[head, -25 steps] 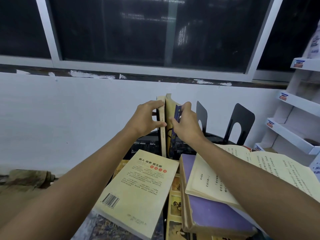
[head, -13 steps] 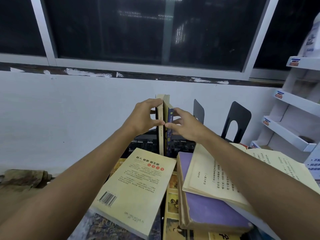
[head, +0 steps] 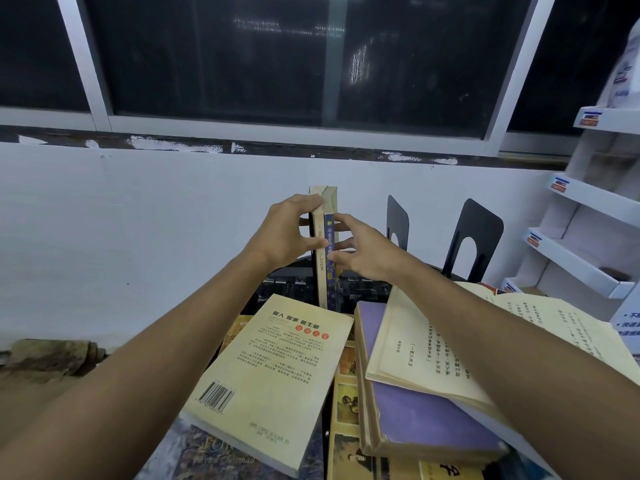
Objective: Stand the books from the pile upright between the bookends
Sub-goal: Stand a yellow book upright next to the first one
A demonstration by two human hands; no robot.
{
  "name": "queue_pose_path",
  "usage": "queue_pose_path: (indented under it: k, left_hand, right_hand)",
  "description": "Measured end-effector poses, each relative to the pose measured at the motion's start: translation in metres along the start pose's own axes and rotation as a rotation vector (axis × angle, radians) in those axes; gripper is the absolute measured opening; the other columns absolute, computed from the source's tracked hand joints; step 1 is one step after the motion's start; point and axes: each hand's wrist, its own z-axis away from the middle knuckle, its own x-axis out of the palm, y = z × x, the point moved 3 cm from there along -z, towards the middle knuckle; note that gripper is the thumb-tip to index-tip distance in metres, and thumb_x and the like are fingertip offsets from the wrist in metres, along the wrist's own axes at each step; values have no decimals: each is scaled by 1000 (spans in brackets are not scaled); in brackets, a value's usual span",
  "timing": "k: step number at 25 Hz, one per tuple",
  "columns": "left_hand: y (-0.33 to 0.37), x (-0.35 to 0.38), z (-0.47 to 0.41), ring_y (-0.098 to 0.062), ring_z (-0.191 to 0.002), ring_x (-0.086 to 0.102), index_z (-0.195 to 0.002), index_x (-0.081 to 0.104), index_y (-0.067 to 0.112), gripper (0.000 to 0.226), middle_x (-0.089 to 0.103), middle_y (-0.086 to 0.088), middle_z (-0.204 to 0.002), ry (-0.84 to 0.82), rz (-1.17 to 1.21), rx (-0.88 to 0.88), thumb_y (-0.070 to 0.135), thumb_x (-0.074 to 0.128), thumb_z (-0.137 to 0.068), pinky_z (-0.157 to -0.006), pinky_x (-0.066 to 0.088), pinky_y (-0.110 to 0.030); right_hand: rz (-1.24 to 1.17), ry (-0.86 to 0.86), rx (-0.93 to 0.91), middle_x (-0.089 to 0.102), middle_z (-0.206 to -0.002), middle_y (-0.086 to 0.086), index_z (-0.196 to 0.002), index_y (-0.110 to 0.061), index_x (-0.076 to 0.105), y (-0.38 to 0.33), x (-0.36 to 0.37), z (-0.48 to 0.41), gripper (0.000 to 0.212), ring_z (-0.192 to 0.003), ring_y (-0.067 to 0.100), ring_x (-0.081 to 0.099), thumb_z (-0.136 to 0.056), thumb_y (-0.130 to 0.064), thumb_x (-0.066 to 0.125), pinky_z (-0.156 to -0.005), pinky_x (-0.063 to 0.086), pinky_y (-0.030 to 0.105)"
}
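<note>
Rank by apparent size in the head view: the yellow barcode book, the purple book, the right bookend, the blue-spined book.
1. Yellow barcode book, though it lies nearest the camera.
2. Purple book, partly covered by pages, so its rank against the yellow one is unsure.
3. Right bookend.
4. Blue-spined book, only its spine showing.

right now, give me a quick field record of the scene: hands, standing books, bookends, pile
left hand: fingers gripping the upright books from their left side
right hand: open, fingers spread against the blue spine
standing books: two or three, upright, spines toward camera
bookends: two black ones in view, right of the books, apart from them
pile: several books lying flat in front, cream one on top at left, purple one at right
</note>
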Motion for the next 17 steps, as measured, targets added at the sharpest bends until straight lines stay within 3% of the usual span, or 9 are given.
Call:
queue_pose_path:
  k: [8, 12, 14, 15, 17]
  left_hand:
    - [2, 2, 4, -8, -110, 52, -145, 50, 15, 71, 54, -2, -143, -6, -16, -13, 14, 82, -82, -77, 39, 4]
    - [9, 3, 2, -12, -114, 50, -142, 51, 16, 71, 54, -3, -136, -52, -61, 0, 32, 84, -81, -100, 45, -25]
    - [13, 6, 3, -19, -130, 42, -145, 49, 18, 75, 47, -4, -143, -16, -119, -32, 42, 81, -82, -108, 41, -34]
    - [18, 8, 4, -21, -138, 34, -147, 48, 20, 75, 43, -3, -147, 34, -134, -24, 44, 79, -83, -110, 38, -34]
    - [38, 11, 11, -16, -140, 31, -143, 53, 24, 63, 43, 2, -146, 181, -94, 82, 42, 75, -87, -106, 33, -19]
  right_hand:
    - [237, 29, -37, 45, -153, -4, -157, -24, 26, -3, -3, 2, 75, -136, 19, 49, -95, -21, 68, -108, 48, 43]
    - [304, 11, -30, 44, -153, -2, -157, -24, 25, -10, -11, 14, 77, -137, 17, 46, -94, -33, 69, -112, 42, 38]
    - [312, 10, -22, 45, -151, -1, -155, -24, 27, -15, -22, 25, 75, -135, 15, 46, -94, -39, 68, -112, 43, 38]
    - [321, 12, -21, 46, -150, -2, -154, -24, 30, -17, -29, 33, 73, -135, 14, 46, -94, -40, 68, -112, 43, 38]
    - [370, 13, -23, 50, -146, -5, -151, -24, 38, -20, -45, 52, 65, -134, 10, 47, -95, -41, 66, -112, 43, 36]
